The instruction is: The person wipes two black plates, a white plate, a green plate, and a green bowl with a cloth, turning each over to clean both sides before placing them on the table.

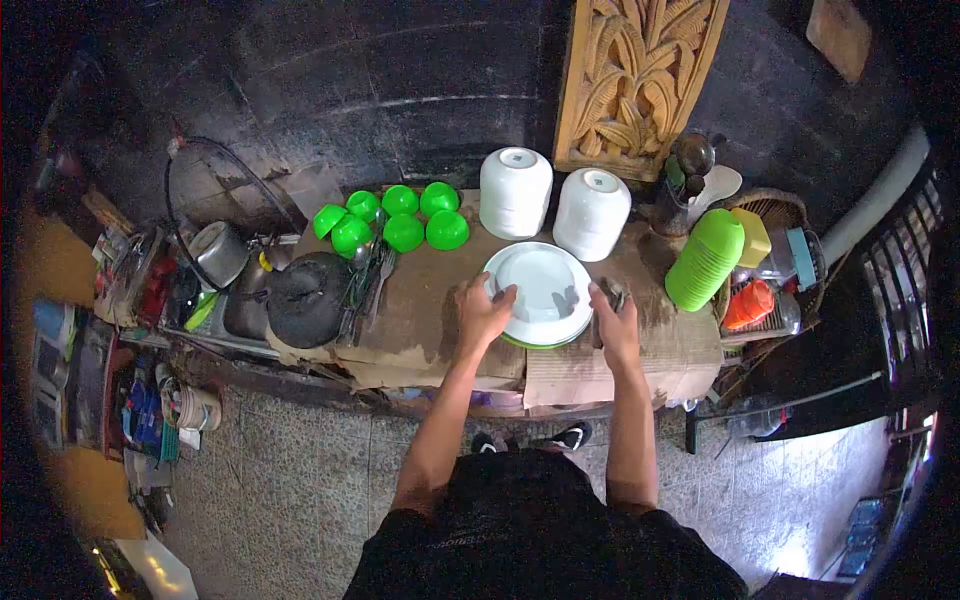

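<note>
A stack of white plates (pixel 566 318) lies on the cardboard-covered counter, with a green edge showing beneath it. A smaller white plate or dish (pixel 540 280) rests on top. My left hand (pixel 483 312) is closed at the stack's left rim, its thumb over the edge. At the right rim my right hand (pixel 616 325) has its thumb and fingers apart, the thumb at or just beside the edge; contact is hard to tell. Just behind the plates stand two upside-down stacks of white bowls, a left stack (pixel 515 195) and a right stack (pixel 592 215).
Several green bowls (pixel 403 233) sit back left, near a bundle of cutlery (pixel 378 285) and a dark round pan (pixel 308 300). On the right are a stack of lime-green cups (pixel 706 262) and a wicker basket (pixel 775 205) holding an orange cup (pixel 749 305). A carved wooden panel (pixel 642 85) leans behind.
</note>
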Available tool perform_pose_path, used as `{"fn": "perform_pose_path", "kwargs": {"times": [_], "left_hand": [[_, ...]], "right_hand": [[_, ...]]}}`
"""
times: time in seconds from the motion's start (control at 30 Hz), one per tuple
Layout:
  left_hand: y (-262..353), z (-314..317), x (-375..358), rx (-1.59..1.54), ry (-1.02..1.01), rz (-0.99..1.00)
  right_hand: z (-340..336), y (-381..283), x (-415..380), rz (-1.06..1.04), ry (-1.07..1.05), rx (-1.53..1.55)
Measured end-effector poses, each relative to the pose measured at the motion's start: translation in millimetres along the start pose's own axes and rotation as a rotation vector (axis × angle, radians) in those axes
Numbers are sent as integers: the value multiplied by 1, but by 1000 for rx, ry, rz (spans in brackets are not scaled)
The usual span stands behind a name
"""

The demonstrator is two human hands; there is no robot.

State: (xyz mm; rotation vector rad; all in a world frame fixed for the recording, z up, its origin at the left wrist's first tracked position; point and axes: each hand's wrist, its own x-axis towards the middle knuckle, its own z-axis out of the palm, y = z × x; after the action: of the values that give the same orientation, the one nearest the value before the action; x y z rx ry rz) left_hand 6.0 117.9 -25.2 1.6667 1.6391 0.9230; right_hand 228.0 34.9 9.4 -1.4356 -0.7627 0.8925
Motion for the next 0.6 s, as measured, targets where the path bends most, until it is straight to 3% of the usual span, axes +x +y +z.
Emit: {"fn": "perform_pose_path", "kwargs": {"times": [0.03,0.1,0.13,0.23,0.33,0.4,0.6], "left_hand": [[-7,1,4,-2,-8,4],[-19,1,14,-135,-45,22],[-16,-7,17,-137,-56,25],[-11,-32,39,-29,-21,82],[-16,-48,82,98,79,175],[-35,-45,120,492,201,282],[-37,-43,167,757,96,266]], "right_hand": [[-2,-5,-12,0,9,-1],[-7,-5,-33,165,-6,335],[-11,2,-41,142,-6,419],[-33,12,-65,263,-41,502],[-47,20,-86,295,61,516],[-59,25,-94,298,85,514],[-92,42,-96,350,211,491]]}}
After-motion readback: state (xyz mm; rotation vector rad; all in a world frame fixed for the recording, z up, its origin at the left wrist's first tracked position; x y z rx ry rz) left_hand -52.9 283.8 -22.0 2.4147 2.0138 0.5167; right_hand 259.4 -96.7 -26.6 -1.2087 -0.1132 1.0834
